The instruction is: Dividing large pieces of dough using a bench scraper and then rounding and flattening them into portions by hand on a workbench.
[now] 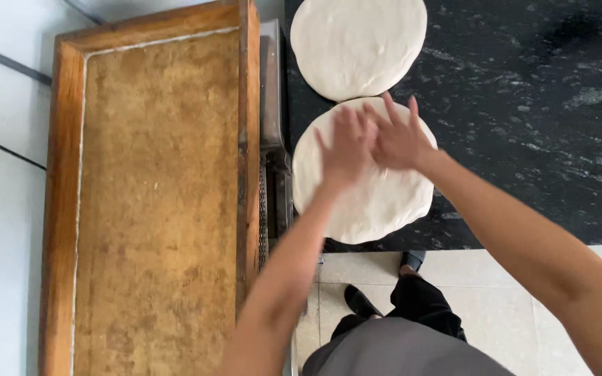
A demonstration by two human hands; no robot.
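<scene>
Counter [538, 139] of dark speckled stone fills the right of the view; left of it stands a long wooden tray [64, 209] with a floor of tan crumb or meal. Two pale dough rounds lie on the counter near its left edge: the far round [357, 42] sits untouched, and the near round [374, 202] lies just below it, the two almost touching. The near round's lower edge comes close to the counter's front edge.

Both hands are spread flat, palms down, on the upper part of the near round, grasping nothing. The left hand [343, 150] is blurred; the right hand [400, 139] lies beside it, fingers splayed and overlapping the left.

Risks, as I judge them: hard pressing could thin the middle and tear it; spreading upward could make the rounds stick together; sliding it forward could let its edge droop off the counter.
</scene>
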